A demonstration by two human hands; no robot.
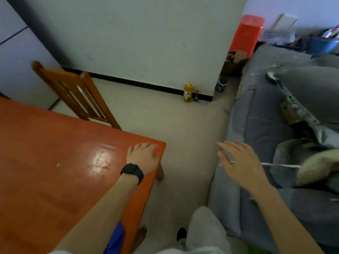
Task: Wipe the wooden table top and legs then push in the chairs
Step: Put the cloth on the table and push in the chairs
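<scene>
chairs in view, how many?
1: a wooden chair on the far side of the table, only its slatted back showing. Others may be out of frame or hidden by the table.

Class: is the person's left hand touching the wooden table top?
Touching. Head view: the left hand lies flat on the table top at its corner.

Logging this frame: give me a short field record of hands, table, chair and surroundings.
table: bare wood with a glare patch
chair: at the table's far edge
left hand: flat on a table corner, holds nothing
right hand: open in the air by the sofa, holds nothing
floor: two bottles by the wall
</scene>
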